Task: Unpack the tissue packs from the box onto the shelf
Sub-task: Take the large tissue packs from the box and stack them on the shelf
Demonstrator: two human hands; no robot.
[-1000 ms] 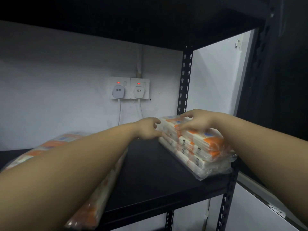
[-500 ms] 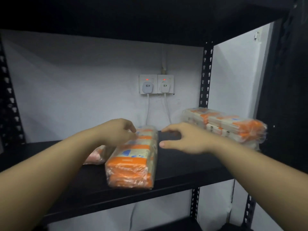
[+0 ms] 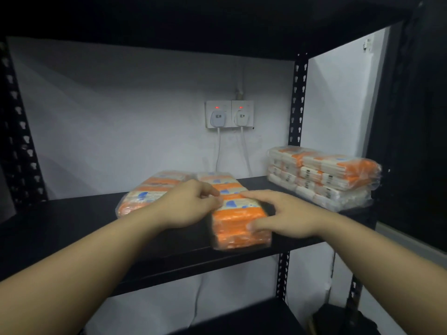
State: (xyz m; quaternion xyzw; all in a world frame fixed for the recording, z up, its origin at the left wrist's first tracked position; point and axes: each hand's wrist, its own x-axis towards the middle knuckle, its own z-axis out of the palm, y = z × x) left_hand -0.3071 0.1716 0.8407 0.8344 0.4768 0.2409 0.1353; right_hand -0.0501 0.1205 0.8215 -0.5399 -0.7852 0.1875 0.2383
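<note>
An orange and white tissue pack lies lengthwise on the black shelf, its near end close to the front edge. My left hand grips its left side, fingers curled over the top. My right hand holds its right side, thumb pressed on the near orange end. A second pack lies just left of it, partly behind my left hand. A stack of packs sits at the shelf's far right corner. The box is out of view.
Two plugged wall sockets with white cables hang on the wall behind the shelf. Black perforated uprights frame the bay, with another shelf board above. A lower shelf and a dark object sit below.
Both hands left the stack at the right and came to the middle pack. The right hand closed in from the side and now holds it; the pack has slid right.
</note>
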